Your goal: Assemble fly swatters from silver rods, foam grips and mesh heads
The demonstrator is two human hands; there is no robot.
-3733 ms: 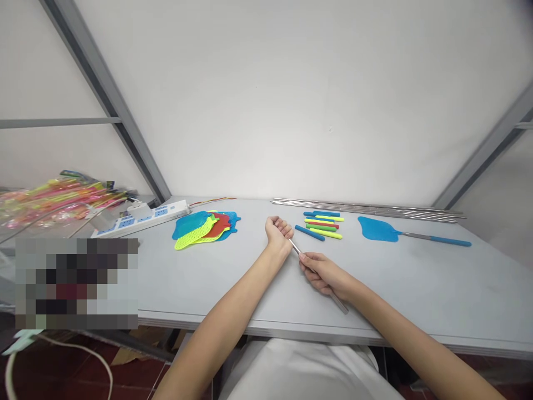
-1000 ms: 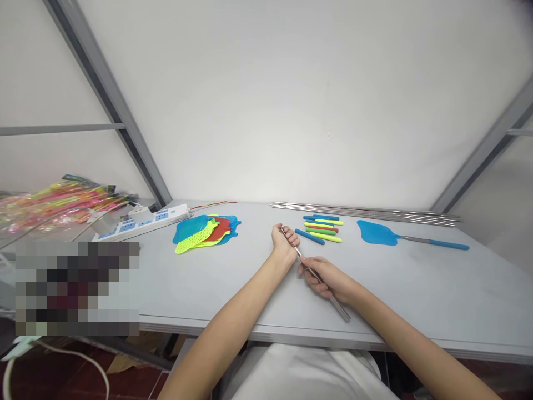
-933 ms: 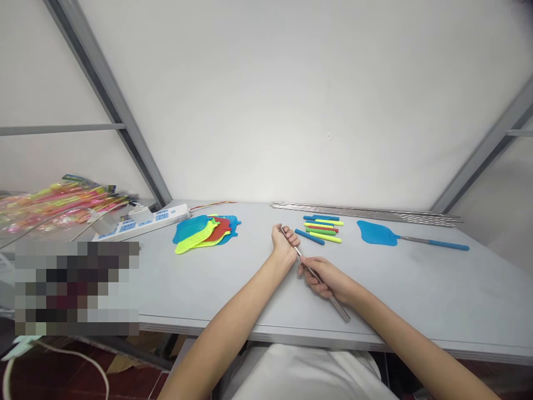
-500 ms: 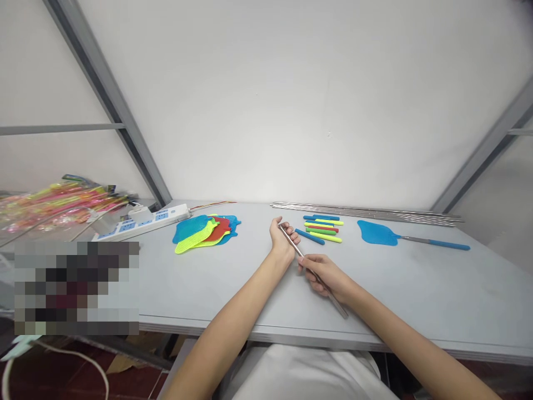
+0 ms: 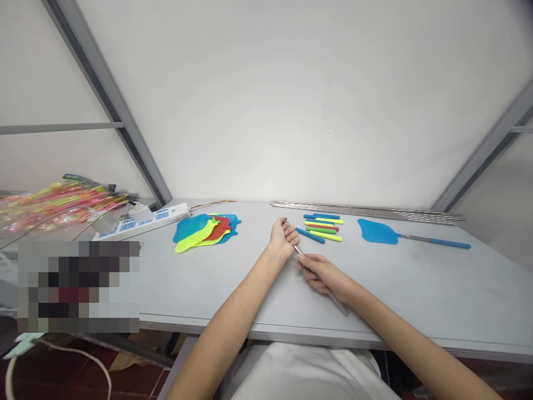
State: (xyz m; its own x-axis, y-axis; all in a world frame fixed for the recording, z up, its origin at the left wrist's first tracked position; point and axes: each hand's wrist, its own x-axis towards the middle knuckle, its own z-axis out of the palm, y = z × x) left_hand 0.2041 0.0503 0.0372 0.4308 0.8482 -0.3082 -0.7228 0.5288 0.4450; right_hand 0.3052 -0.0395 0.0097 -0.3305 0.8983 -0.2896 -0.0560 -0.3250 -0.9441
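A shiny metal tube slants over the front middle of the table, held in both fists. My left hand is closed around its upper end and hides the tip. Lower down, my right hand grips the tube, and the bottom end sticks out beneath it. Just beyond my hands lie several coloured handle grips, in blue, yellow, green and red. To the right rests a fly swatter with a blue head, metal shaft and blue handle.
Loose swatter heads in blue, yellow and red are piled left of my hands. Long metal rods lie along the wall. A white power strip and plastic-wrapped colourful items are at the left. The grey table ends near my body.
My left fingers have closed over the upper end of the tube, which lay visible across the open palm before. The right hand stays in place on the tube.
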